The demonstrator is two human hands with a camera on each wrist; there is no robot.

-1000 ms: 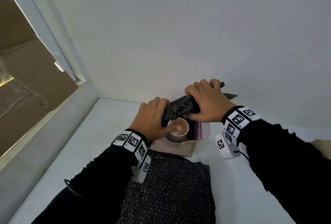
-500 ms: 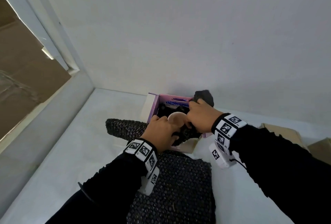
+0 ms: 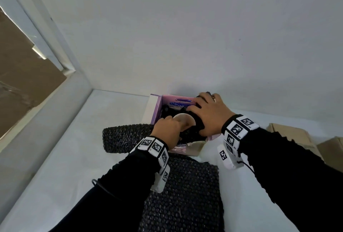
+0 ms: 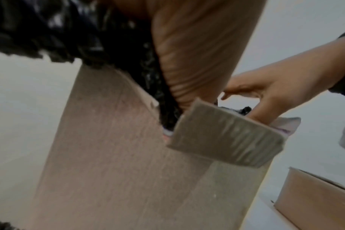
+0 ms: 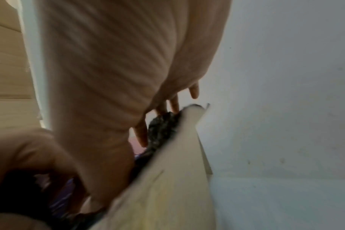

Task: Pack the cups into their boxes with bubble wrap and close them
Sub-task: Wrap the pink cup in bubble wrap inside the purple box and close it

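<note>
An open box (image 3: 157, 109) with a purple lining stands by the back wall, its brown outside (image 4: 118, 163) filling the left wrist view. A pink cup (image 3: 186, 121), partly wrapped in black bubble wrap (image 3: 191, 135), sits in the box mouth with its rim showing. My left hand (image 3: 167, 132) curls over the cup's near side and grips it with the wrap. My right hand (image 3: 207, 114) lies across the far right of the box, fingers (image 5: 174, 104) straight, pressing the bubble wrap (image 5: 161, 126) down. The cup's lower part is hidden.
Two loose black bubble wrap sheets lie on the white table, one left of the box (image 3: 122, 137) and one in front under my forearms (image 3: 183, 196). Closed cardboard boxes (image 3: 289, 138) (image 3: 332, 151) sit at the right. A wall stands close behind and a window frame (image 3: 44, 46) at left.
The wrapped cup has gone from above the box down into its mouth. My right hand went from clutching the wrap to lying flat across it.
</note>
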